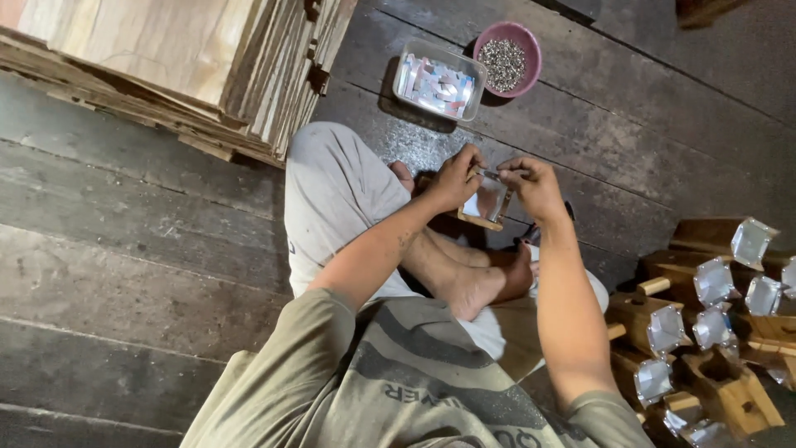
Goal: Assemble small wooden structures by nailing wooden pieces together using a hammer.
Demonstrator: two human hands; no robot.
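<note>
While the person sits cross-legged on the dark plank floor [149,249], both hands meet at the centre of the head view over a small wooden box [485,209] with a shiny metal lining, which rests just above the crossed bare feet. The left hand [454,177] is curled around the box's upper left edge, fingers closed on it and steadying it. The right hand [531,184], just at three o'clock from the left, is pinched narrow around a small thin item at the box's top rim; what that item is cannot be told. At twelve o'clock from the hands stands a clear plastic tub [438,81] holding shiny pieces, and touching it at its two o'clock side a pink bowl [507,56] full of small grey metal bits. At ten o'clock, well apart, lies a tall stack of thin wooden boards [182,66]. At four o'clock, near the right elbow, a heap of finished wooden boxes [713,332] with metal-lined openings is piled together.
</note>
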